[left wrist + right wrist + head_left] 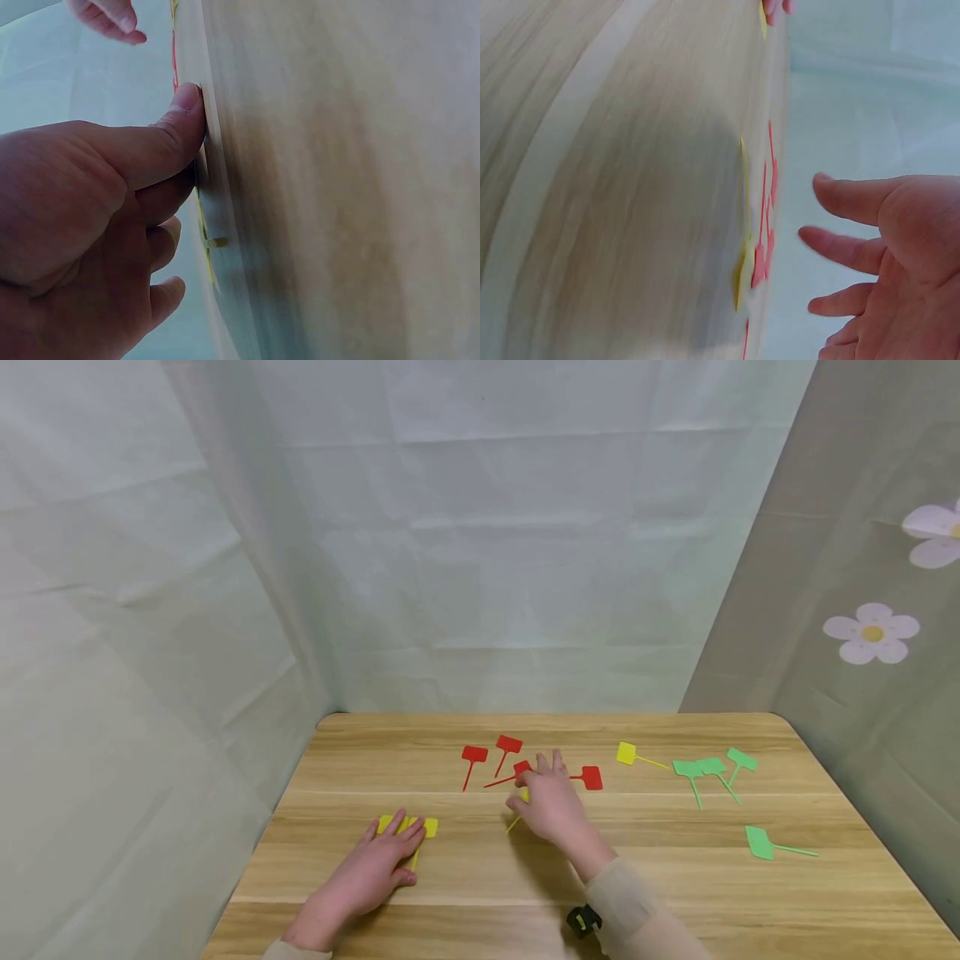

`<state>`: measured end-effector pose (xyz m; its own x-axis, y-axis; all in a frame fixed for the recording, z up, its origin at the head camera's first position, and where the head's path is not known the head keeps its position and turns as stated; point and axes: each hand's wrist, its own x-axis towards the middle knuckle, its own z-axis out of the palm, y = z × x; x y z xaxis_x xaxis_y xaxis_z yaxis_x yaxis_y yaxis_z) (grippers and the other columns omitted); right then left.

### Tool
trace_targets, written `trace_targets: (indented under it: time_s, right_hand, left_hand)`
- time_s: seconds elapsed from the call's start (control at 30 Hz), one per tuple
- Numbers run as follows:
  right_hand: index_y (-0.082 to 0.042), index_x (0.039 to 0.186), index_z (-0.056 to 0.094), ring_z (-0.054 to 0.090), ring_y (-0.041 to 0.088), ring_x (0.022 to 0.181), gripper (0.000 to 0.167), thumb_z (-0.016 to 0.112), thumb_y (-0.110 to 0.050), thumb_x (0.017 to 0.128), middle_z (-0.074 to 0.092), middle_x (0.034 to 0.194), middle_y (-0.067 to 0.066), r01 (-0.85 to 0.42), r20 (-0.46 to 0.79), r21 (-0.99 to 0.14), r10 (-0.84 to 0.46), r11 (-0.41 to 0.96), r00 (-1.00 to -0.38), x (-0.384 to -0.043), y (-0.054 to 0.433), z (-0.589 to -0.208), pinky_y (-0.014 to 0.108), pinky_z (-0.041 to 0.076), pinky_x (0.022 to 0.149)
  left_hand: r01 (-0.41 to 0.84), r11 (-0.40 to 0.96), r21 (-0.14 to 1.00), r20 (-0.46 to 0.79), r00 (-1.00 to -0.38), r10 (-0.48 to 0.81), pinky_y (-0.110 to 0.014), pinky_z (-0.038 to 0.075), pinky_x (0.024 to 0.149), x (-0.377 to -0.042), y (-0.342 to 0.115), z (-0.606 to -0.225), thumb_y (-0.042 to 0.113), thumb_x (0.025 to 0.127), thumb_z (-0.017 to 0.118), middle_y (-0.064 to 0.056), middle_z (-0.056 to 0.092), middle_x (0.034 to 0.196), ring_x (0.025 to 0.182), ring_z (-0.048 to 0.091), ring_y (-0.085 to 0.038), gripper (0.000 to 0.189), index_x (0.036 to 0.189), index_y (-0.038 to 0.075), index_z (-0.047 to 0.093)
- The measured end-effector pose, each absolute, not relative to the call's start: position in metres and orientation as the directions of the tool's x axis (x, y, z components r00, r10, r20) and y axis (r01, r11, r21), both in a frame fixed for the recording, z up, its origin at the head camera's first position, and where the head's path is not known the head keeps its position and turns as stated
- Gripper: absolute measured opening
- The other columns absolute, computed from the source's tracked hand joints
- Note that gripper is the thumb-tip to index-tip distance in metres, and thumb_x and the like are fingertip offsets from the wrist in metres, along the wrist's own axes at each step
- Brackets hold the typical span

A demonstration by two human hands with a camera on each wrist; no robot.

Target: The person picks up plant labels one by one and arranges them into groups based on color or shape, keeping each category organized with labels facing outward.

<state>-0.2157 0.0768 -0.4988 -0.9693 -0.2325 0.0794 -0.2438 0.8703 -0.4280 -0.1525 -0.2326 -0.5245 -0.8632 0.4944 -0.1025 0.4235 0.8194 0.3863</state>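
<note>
Right hand point(904, 262) apart from yellow tag point(745, 271)

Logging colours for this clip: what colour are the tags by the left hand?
The tags are yellow, clearest in the head view.

Red tags point(474, 753); yellow tags point(431, 828); green tags point(759, 842); brown wood-grain table point(480, 881); yellow-centred pale flowers point(872, 633).

Head view: soft, even light; diffuse shadow on table point(465, 881) beneath right sleeve point(637, 910). Left wrist: dim; left hand point(82, 202) shaded, wood grain smeared. Right wrist: hazy, low contrast; yellow tag point(745, 274) soft-edged, curtain point(870, 97) washed out.
</note>
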Motion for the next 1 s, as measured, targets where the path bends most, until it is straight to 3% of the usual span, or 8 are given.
trace_targets:
  time_s: [0.27,0.53,0.8,1.0]
  right_hand:
    - [0.002,0.127,0.075,0.026,0.064,0.151,0.053,0.086,-0.034,0.090,0.051,0.151,0.038,-0.112,-0.006,-0.358,-0.123,0.927,-0.992,-0.207,0.099,-0.497,0.066,0.029,0.123]
    - [-0.003,0.104,0.080,0.035,0.067,0.145,0.028,0.090,-0.023,0.086,0.062,0.138,0.037,-0.156,0.029,-0.310,-0.155,0.938,-0.987,-0.200,0.112,-0.503,0.068,0.027,0.123]
    - [-0.005,0.117,0.081,0.036,0.067,0.144,0.034,0.088,-0.024,0.089,0.065,0.137,0.033,-0.155,0.032,-0.336,-0.153,0.929,-0.988,-0.201,0.112,-0.507,0.070,0.027,0.122]
    - [-0.008,0.118,0.082,0.039,0.066,0.142,0.035,0.089,-0.026,0.089,0.068,0.135,0.030,-0.157,0.041,-0.305,-0.152,0.939,-0.988,-0.208,0.106,-0.509,0.068,0.030,0.122]
  left_hand:
    - [0.406,0.829,0.384,-0.110,-0.871,0.478,-0.074,0.017,0.123,-0.152,-0.232,-0.525,0.020,0.091,0.083,-0.016,0.050,0.162,0.156,0.030,-0.046,0.071,0.153,-0.001,0.056]
    - [0.420,0.830,0.367,-0.096,-0.870,0.483,-0.074,0.018,0.123,-0.153,-0.230,-0.524,0.020,0.090,0.084,-0.016,0.051,0.161,0.156,0.032,-0.047,0.071,0.152,-0.002,0.057]
    - [0.426,0.826,0.370,-0.084,-0.869,0.487,-0.074,0.018,0.122,-0.152,-0.229,-0.522,0.020,0.089,0.084,-0.016,0.051,0.161,0.155,0.033,-0.047,0.071,0.151,-0.002,0.058]
    - [0.427,0.823,0.375,-0.081,-0.869,0.488,-0.074,0.018,0.123,-0.152,-0.230,-0.522,0.019,0.089,0.084,-0.017,0.052,0.160,0.155,0.033,-0.047,0.071,0.151,-0.003,0.057]
